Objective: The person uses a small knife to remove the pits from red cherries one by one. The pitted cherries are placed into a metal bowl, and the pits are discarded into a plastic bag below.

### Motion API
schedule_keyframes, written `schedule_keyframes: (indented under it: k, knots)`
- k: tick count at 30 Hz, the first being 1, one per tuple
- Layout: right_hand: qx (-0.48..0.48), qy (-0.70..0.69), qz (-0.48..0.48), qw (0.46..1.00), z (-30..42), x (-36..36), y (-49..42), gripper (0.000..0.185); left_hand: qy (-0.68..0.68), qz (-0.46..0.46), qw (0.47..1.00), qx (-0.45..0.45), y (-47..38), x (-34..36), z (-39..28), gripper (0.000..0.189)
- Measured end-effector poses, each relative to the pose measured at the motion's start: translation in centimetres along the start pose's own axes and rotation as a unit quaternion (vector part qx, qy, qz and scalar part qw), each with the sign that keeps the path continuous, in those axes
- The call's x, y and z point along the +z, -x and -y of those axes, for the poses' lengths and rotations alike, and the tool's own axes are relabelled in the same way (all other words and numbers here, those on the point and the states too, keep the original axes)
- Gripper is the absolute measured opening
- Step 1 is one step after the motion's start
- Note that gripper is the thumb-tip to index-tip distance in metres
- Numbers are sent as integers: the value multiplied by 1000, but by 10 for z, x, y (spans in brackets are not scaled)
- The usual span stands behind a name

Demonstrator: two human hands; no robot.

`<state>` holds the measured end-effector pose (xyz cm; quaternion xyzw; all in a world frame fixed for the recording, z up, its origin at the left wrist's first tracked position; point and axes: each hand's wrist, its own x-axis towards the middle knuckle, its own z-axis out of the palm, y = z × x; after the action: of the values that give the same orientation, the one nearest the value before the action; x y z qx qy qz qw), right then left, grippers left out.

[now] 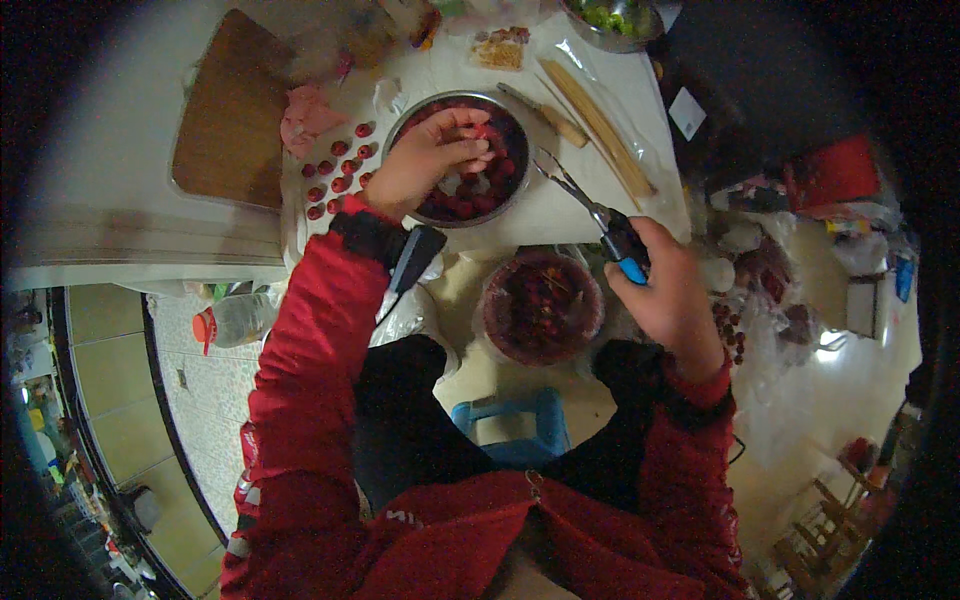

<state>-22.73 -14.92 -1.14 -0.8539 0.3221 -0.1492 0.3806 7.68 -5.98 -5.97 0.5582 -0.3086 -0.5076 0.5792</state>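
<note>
My left hand (435,154) is over a round metal bowl (388,142) of small red fruits (480,196), likely hawthorns. Its fingers are curled, with red fruit showing around the fingertips; whether one is pinched cannot be made out. Off to the bowl's right, my right hand (664,281) grips a tong-like metal tool (581,196) by its black and blue handle. The two slim prongs point up and left, slightly apart, with nothing visible between them. Left of the bowl, several red fruits (341,166) lie in loose rows on the white tabletop (570,229).
Below the table edge, between my knees, stands a plastic-lined tub (544,307) of dark red scraps. A wooden-handled knife (551,120) and bundled bamboo skewers (600,124) lie right of the bowl. A brown board (232,112) leans at left; a blue stool (525,427) is below.
</note>
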Motion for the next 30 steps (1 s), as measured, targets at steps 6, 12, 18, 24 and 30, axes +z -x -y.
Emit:
schedule_keyframes:
  k: [6, 12, 18, 24, 30]
  knots:
    - [-17, -12, -39, 999, 17, 10, -2, 39, 246, -25, 968, 42, 53, 42, -24, 35]
    - [16, -5, -48, 999, 19, 13, 2, 43, 56, -152, 984, 79, 88, 91, -32, 35]
    - [60, -30, -24, 997, 2, 9, -4, 53, -565, 45, 762, 314, 125, 146, -85, 26]
    - [35, 149, 11, 988, -28, 8, -17, 41, -503, 104, 720, 467, 152, 202, -115, 15]
    - [1, 115, -36, 993, -15, 8, -7, 43, -413, 171, 749, 488, 168, 212, -102, 15]
